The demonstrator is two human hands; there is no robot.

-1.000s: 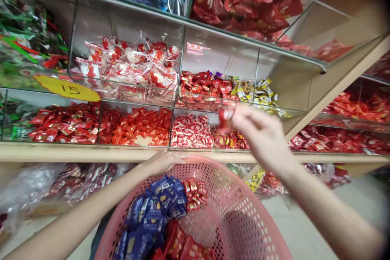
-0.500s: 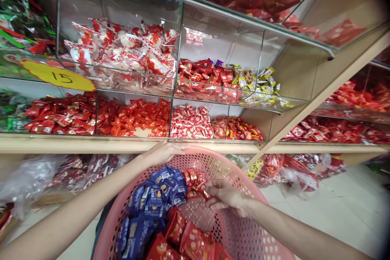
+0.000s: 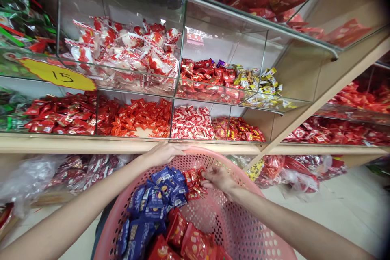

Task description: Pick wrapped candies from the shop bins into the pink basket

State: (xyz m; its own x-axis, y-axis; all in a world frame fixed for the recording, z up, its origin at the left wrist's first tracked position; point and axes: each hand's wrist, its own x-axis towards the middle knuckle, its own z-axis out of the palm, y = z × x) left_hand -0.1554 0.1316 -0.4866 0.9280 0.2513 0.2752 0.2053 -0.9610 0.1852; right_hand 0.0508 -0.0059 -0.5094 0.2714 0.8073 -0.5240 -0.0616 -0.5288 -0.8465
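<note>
A pink perforated plastic basket (image 3: 210, 211) stands in front of me, tilted toward me. My left hand (image 3: 164, 153) grips its far rim, with the fingertips laid over the edge. Inside the basket, my right hand (image 3: 219, 179) has its fingers curled together at a small pile of red wrapped candies (image 3: 192, 183); its fingertips touch the pile's right side, and what they pinch is partly hidden. Blue snack packets (image 3: 164, 193) fill the basket's left side. Larger red packets (image 3: 191, 241) lie at the near end.
Glass-fronted shelf bins hold red-and-white candies (image 3: 191, 124), orange-red packets (image 3: 143, 118) and yellow-wrapped candies (image 3: 268, 79). A yellow price tag (image 3: 57, 75) reads 15. The wooden shelf edge (image 3: 76, 145) runs just beyond the basket. Bagged goods (image 3: 292, 170) sit below it.
My right hand has moved up and slightly left within the basket, and its fingers have drawn together at the red candies. My left hand stays on the rim.
</note>
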